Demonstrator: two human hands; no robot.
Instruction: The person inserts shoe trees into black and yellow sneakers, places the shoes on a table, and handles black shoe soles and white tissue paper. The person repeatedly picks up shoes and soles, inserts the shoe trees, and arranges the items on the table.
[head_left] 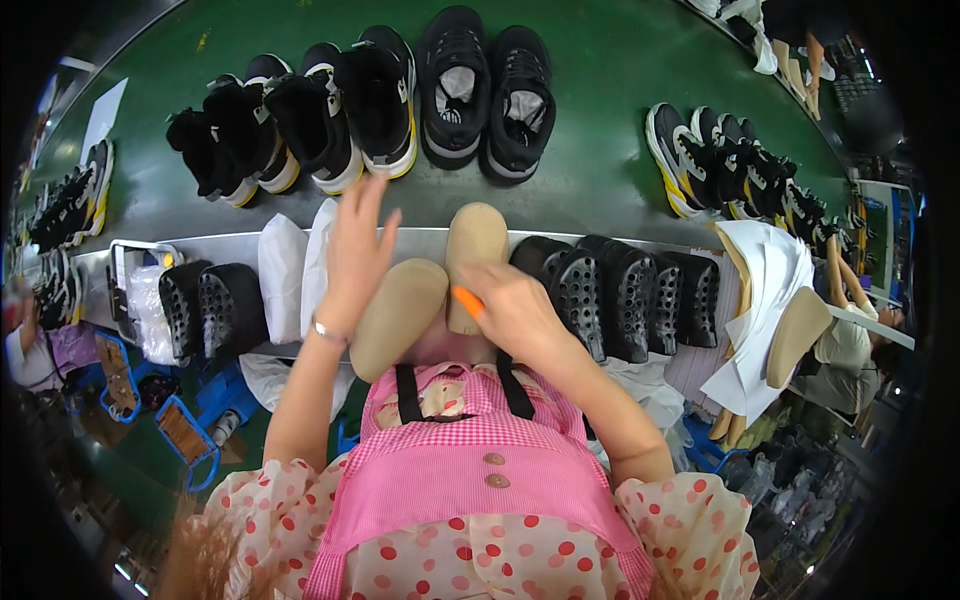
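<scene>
Two tan pieces shaped like insoles lie between the hands at the near edge of the green worktop (600, 140). The slanted insole (398, 318) has its long axis running from lower left to upper right, its upper end just beside the second piece. The straight insole (477, 232) points almost directly away from the wearer, rounded end outermost.

The right hand (518, 308) is the nearer to the straight insole: it reaches in from the right, across the long axis, with its fingers bent over the lower half. A small orange item (467, 301) shows at these fingers; whether they pinch it, wear it or grip the insole cannot be told.

The left hand (358, 250) lies up and to the left of the slanted insole, nearer to it than the right hand is. Its fingers are extended, the thumb well apart, with nothing visibly held; they point away toward the row of black shoes (348, 115). White wrapped pieces (283, 280) stand just left of this hand, and black perforated pieces (627, 300) stand right of the other.
</scene>
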